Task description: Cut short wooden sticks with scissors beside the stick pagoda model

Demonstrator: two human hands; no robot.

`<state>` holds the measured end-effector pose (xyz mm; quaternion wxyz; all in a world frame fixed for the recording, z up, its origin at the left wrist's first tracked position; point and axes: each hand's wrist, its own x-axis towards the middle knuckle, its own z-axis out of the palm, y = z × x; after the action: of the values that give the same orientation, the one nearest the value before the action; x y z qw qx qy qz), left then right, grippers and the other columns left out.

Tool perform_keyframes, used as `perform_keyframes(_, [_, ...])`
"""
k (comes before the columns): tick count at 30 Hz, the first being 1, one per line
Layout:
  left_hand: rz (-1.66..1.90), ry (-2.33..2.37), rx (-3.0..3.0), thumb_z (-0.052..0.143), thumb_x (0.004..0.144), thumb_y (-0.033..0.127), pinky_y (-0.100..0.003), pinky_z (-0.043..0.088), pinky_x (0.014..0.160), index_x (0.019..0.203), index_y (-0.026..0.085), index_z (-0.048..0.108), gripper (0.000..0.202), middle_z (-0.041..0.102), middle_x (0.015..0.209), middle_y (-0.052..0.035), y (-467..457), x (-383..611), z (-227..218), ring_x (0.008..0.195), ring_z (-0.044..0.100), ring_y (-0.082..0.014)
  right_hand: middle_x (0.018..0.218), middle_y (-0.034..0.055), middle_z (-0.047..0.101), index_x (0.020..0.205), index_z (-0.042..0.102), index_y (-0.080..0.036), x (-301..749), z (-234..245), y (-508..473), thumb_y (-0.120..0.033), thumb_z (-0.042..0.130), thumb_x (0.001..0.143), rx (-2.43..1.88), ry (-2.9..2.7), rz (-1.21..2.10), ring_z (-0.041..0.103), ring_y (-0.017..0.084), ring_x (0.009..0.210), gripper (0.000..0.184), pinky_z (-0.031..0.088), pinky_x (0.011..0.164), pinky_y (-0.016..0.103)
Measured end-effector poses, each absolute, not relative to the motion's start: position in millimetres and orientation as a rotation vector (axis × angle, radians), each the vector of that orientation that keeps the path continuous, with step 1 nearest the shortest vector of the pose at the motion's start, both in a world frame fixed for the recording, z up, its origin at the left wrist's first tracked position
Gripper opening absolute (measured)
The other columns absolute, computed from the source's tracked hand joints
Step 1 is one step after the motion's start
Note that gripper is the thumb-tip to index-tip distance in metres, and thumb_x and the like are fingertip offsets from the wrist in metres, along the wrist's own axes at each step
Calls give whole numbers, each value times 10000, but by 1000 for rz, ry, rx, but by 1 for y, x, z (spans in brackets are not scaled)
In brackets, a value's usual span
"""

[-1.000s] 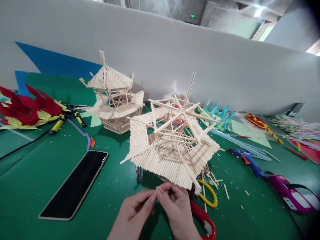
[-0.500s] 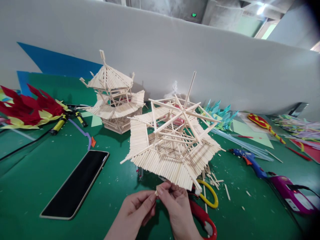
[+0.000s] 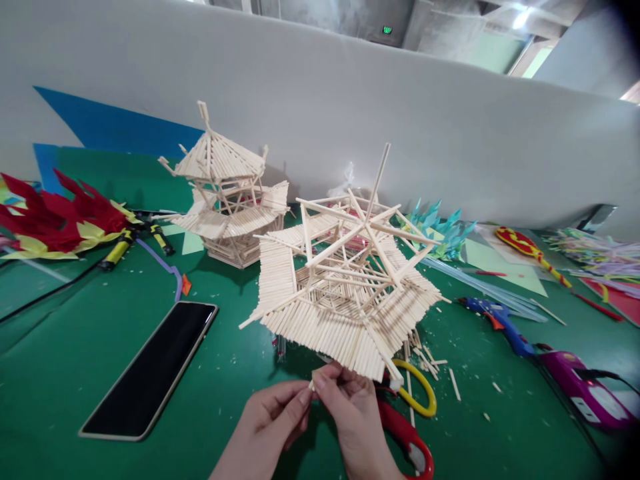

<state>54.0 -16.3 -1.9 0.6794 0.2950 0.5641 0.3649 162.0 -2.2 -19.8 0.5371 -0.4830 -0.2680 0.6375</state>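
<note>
Just in front of the nearer stick model, my left hand [image 3: 275, 421] and my right hand [image 3: 353, 417] meet with thumbs and fingers pinched together. Between their fingertips shows the pale end of a small wooden stick [image 3: 312, 385]; the rest of it is hidden by the fingers. The model [image 3: 345, 340] is a pavilion of thin wooden sticks, with a closely laid lower roof and an open upper frame bearing one upright stick. Its front roof edge lies right above my right hand. Partly under that hand are scissors with a red handle [image 3: 414, 448] and a yellow loop handle [image 3: 425, 392].
A finished-looking stick pavilion [image 3: 225, 160] stands behind left. A phone [image 3: 150, 373] lies on the green table at left. At right are a blue glue gun [image 3: 500, 320], a purple device with a cable [image 3: 583, 390] and stick offcuts [image 3: 454, 385]. Red paper petals [image 3: 65, 213] sit far left.
</note>
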Motion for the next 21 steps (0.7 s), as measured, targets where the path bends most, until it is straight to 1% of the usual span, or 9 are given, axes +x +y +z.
perform_keyframes(3, [837, 1244, 648, 646, 661, 405, -176, 334, 550, 797, 162, 696, 284, 475, 596, 16, -16, 53, -2, 586, 354, -97, 578, -7, 586, 620, 605, -127, 161, -21, -2, -324, 739, 564, -1160, -638, 1516, 524, 94, 553, 244, 454, 584, 217])
perform_keyframes(6, [841, 1283, 692, 644, 662, 416, -177, 344, 539, 825, 173, 702, 299, 476, 570, 22, -17, 48, -6, 575, 363, -98, 593, 14, 611, 638, 610, -130, 162, -25, -2, -357, 719, 576, -1200, -687, 1480, 564, 121, 565, 259, 474, 599, 242])
perform_keyframes(9, [885, 1393, 697, 668, 619, 450, -174, 372, 543, 787, 173, 705, 326, 521, 569, 17, -17, 35, -13, 579, 411, -103, 652, 47, 650, 722, 621, -142, 167, -31, -1, -369, 609, 695, -1365, -1021, 1261, 590, 148, 577, 229, 476, 562, 248])
perform_keyframes(10, [913, 1429, 681, 676, 603, 460, -180, 395, 570, 777, 178, 705, 333, 550, 590, 10, -18, 31, -15, 599, 442, -111, 661, 50, 655, 738, 628, -150, 169, -33, 0, -345, 576, 727, -1418, -1188, 1161, 593, 154, 585, 202, 472, 563, 251])
perform_keyframes(12, [960, 1496, 668, 682, 580, 479, -201, 430, 624, 774, 187, 704, 352, 593, 630, -1, -18, 21, -17, 643, 491, -134, 684, 54, 663, 743, 644, -169, 171, -35, 2, -262, 531, 767, -1476, -1552, 968, 605, 176, 650, 149, 461, 643, 280])
perform_keyframes(15, [977, 1571, 743, 681, 583, 472, -223, 449, 637, 797, 188, 703, 357, 622, 646, -14, -19, 12, -18, 669, 525, -163, 757, 75, 668, 756, 655, -180, 170, -33, 7, -136, 488, 789, -1578, -2061, 721, 609, 210, 770, 176, 427, 742, 322])
perform_keyframes(17, [976, 1595, 819, 669, 602, 466, -227, 452, 628, 796, 185, 701, 343, 626, 643, -17, -19, 10, -16, 658, 531, -170, 765, 91, 666, 751, 655, -175, 166, -30, 11, -106, 471, 799, -1686, -2320, 587, 617, 214, 747, 202, 438, 674, 302])
perform_keyframes(19, [974, 1604, 889, 651, 624, 466, -226, 451, 627, 786, 187, 700, 326, 632, 648, -19, -19, 10, -15, 652, 537, -173, 747, 94, 663, 720, 659, -175, 162, -27, 14, -116, 497, 789, -1738, -2400, 571, 623, 222, 708, 186, 441, 608, 288])
perform_keyframes(21, [978, 1605, 945, 639, 635, 470, -220, 446, 617, 772, 192, 699, 316, 635, 646, -20, -19, 12, -14, 646, 542, -175, 749, 94, 665, 720, 665, -180, 159, -25, 16, -133, 516, 782, -1738, -2399, 579, 628, 234, 706, 168, 445, 588, 291])
